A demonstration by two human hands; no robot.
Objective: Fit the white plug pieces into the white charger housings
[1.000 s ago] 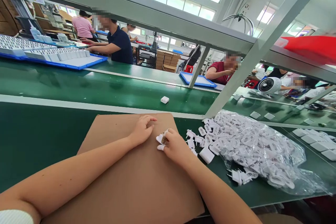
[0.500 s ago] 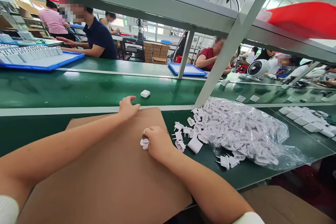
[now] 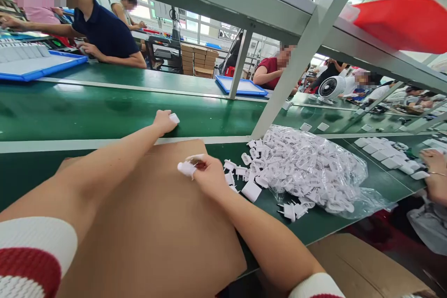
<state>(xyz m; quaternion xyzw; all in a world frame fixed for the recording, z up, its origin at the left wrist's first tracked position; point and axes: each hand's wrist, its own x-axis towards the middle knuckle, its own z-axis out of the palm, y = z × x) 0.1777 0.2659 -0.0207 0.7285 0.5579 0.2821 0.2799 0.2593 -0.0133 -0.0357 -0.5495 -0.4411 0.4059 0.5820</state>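
Out over the green belt (image 3: 104, 114), my left hand (image 3: 165, 122) has its fingers closed round a small white charger block (image 3: 174, 118). My right hand (image 3: 210, 173) is above the brown cardboard (image 3: 153, 214), pinching small white plastic plug pieces (image 3: 186, 168); how many cannot be made out. Right of that hand, a big heap of white plug pieces (image 3: 307, 167) lies partly under clear plastic film. Beside the heap, near loose plug pieces, rests another white block (image 3: 251, 191).
A slanted grey post (image 3: 279, 88) and shelf beam (image 3: 244, 2) cross in front of me. White blocks (image 3: 380, 151) stand in rows at the right, near a co-worker's hand (image 3: 433, 160). Blue-rimmed trays (image 3: 240, 85) and other people are across the belt.
My left hand has reached forward onto the belt and closed on the white block there. My right hand has risen slightly with its plug pieces. A co-worker's hand has appeared at the right.
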